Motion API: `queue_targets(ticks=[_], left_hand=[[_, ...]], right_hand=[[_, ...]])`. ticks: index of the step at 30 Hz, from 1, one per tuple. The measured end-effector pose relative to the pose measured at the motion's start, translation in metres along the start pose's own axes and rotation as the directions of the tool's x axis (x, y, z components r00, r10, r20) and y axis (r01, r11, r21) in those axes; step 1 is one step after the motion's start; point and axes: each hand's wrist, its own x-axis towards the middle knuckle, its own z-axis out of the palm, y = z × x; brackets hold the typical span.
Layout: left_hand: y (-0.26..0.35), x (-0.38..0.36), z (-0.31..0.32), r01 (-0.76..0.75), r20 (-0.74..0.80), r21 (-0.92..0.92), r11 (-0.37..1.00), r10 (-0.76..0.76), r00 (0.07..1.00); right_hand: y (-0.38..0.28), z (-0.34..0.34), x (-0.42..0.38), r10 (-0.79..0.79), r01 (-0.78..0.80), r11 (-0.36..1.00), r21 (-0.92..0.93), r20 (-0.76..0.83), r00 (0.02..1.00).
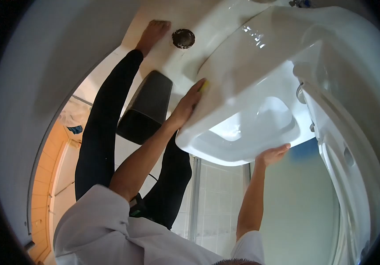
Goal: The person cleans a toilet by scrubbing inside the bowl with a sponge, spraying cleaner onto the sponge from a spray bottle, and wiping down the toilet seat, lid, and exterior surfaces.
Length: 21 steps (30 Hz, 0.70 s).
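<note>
My left hand (188, 106) is pressed against the outer side of a white washbasin (216, 145). Its fingers are closed on a yellow sponge (204, 85), of which only a small edge shows. On the basin's near rim rests my right hand (273, 155), fingers stretched out and nothing seen in it. The basin's bowl (271, 117) is white and shiny, with a metal tap (301, 93) at its right side.
A dark waste bin (148, 104) stands between my legs and the basin. Near my bare foot (155, 31) is a round, stained floor drain (183, 39). Frosted glass (296, 207) with a blurred blue patch (305, 149) lies beyond my right arm.
</note>
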Motion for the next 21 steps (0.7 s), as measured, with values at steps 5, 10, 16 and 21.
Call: queue_targets(ticks=[5, 10, 16, 21], left_hand=[[0.125, 0.031, 0.096, -0.672, 0.268, 0.267, 0.690, 0.617, 0.740], [0.099, -0.043, 0.120, -0.590, 0.305, 0.796, 0.134, 0.752, 0.584], [0.067, -0.016, 0.102, -0.544, 0.241, 0.839, 0.023, 0.880, 0.410], [0.107, -0.002, 0.129, -0.424, 0.077, 0.847, 0.320, 0.716, 0.694]], right_hand=[[-0.017, -0.001, -0.003, -0.034, 0.036, 0.998, -0.042, 0.032, 0.999], [-0.023, -0.003, -0.006, -0.041, 0.047, 0.996, -0.080, 0.071, 0.997], [-0.002, 0.006, 0.005, -0.245, 0.239, 0.963, 0.129, 0.038, 0.969], [-0.012, 0.000, 0.003, -0.102, 0.105, 0.994, -0.021, 0.104, 0.989]])
